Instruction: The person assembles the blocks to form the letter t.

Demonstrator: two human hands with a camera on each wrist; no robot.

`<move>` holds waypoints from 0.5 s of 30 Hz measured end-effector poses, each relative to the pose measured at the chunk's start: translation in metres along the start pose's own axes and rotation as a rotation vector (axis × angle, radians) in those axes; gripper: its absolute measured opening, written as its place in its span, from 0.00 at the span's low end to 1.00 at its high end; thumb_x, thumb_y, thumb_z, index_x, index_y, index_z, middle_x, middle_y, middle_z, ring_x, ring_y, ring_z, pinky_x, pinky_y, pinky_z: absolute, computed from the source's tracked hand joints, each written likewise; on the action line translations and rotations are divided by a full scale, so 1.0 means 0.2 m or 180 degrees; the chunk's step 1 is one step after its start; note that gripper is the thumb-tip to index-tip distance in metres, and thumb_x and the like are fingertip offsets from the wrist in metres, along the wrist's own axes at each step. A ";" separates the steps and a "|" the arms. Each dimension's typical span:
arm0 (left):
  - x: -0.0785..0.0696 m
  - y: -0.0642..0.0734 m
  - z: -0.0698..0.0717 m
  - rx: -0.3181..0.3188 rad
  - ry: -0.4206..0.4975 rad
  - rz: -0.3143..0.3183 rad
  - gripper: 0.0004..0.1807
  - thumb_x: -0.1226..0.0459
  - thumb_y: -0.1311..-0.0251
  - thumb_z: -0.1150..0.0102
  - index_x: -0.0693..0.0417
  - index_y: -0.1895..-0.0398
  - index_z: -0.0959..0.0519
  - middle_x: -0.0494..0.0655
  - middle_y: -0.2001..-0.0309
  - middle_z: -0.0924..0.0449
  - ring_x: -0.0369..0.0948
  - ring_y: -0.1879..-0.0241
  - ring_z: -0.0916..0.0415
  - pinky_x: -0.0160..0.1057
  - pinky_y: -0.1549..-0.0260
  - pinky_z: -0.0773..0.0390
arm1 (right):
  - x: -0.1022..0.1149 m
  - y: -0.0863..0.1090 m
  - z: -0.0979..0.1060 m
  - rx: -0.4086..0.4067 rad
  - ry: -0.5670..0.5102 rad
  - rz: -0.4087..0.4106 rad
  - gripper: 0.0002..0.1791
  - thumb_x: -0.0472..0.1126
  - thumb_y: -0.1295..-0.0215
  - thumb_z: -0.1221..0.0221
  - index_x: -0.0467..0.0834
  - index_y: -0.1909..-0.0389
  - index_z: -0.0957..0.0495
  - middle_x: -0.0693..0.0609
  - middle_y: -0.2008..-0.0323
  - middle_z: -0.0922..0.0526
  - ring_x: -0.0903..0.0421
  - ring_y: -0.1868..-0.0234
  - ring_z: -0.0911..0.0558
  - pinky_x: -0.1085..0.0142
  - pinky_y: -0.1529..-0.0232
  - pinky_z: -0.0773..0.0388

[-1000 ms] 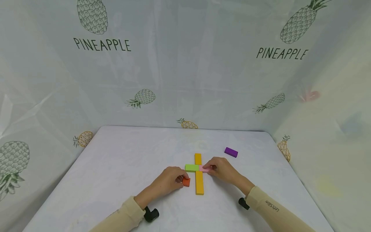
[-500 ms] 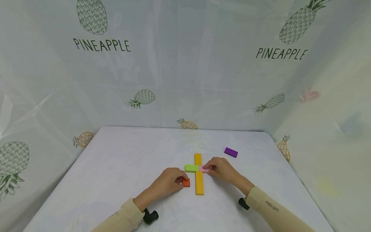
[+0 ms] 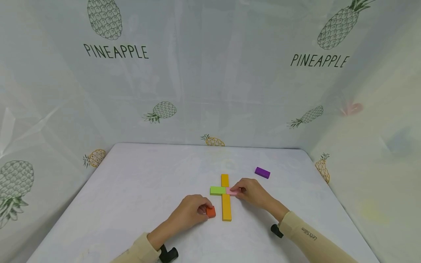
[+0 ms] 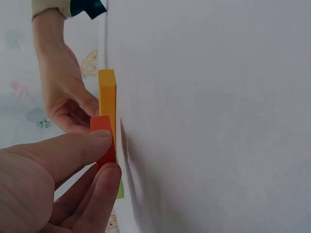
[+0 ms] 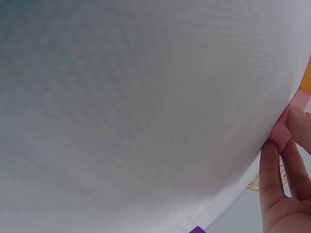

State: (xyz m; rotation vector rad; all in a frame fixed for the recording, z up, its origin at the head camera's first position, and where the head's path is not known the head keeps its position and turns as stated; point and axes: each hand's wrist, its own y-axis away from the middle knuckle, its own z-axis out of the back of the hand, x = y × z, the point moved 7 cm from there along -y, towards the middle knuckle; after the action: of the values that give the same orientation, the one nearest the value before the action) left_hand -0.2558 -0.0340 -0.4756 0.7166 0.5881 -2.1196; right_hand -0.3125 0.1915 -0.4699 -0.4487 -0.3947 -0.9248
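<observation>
Between thumb and fingers my left hand (image 3: pixel 190 212) pinches an orange-red block (image 3: pixel 210 212), left of the near yellow block (image 3: pixel 226 208). In the left wrist view the orange-red block (image 4: pixel 101 125) shows between thumb and fingertips. My right hand (image 3: pixel 252 191) grips a pink block (image 3: pixel 232 191), which lies end to end with a green block (image 3: pixel 217 190). A second yellow block (image 3: pixel 224 179) lies beyond that pair, so these blocks form a cross. Fingers partly cover the pink block (image 5: pixel 284 127) in the right wrist view.
A purple block (image 3: pixel 262 172) lies alone toward the back right of the white table (image 3: pixel 158 168). Pineapple-printed sheeting (image 3: pixel 213 73) hangs behind and at the sides. Black wrist cameras (image 3: pixel 169 254) sit under both sleeves.
My left hand has drawn the orange-red block slightly toward me, farther from the green block. The right hand and the cross of blocks stay put.
</observation>
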 end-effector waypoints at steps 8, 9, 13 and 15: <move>-0.04 0.04 -0.03 0.0024 0.0074 0.0056 0.15 0.71 0.44 0.21 0.49 0.55 0.12 0.34 0.62 0.16 0.30 0.64 0.23 0.31 0.60 0.19 | -0.01 0.00 -0.01 0.0032 -0.0032 -0.0070 0.13 0.32 0.38 0.26 0.44 0.52 0.09 0.55 0.59 0.11 0.58 0.62 0.19 0.67 0.56 0.16; -0.05 0.05 -0.04 0.0040 0.0097 0.0082 0.15 0.71 0.44 0.21 0.48 0.55 0.12 0.33 0.62 0.16 0.29 0.64 0.23 0.31 0.60 0.20 | -0.01 0.00 -0.01 0.0028 -0.0036 -0.0066 0.13 0.32 0.38 0.26 0.44 0.52 0.09 0.55 0.59 0.11 0.58 0.62 0.19 0.67 0.56 0.16; -0.07 0.06 -0.07 0.0097 0.0098 0.0058 0.15 0.69 0.43 0.21 0.47 0.55 0.12 0.32 0.63 0.17 0.28 0.64 0.24 0.30 0.59 0.21 | 0.00 0.00 0.00 -0.0015 -0.0018 -0.0005 0.13 0.31 0.38 0.26 0.43 0.52 0.09 0.54 0.60 0.11 0.58 0.62 0.18 0.67 0.57 0.16; -0.08 0.07 -0.09 0.0119 0.0070 0.0021 0.14 0.69 0.43 0.21 0.47 0.55 0.12 0.31 0.63 0.18 0.27 0.65 0.24 0.30 0.59 0.21 | 0.00 0.00 0.00 -0.0053 -0.0003 0.0048 0.13 0.31 0.38 0.25 0.43 0.53 0.09 0.54 0.60 0.11 0.58 0.63 0.19 0.66 0.57 0.16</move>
State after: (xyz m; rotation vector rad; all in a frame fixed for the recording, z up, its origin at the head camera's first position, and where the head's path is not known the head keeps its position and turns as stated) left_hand -0.2322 -0.0221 -0.4807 0.7627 0.5586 -2.1239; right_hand -0.3121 0.1920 -0.4696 -0.4666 -0.3842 -0.9140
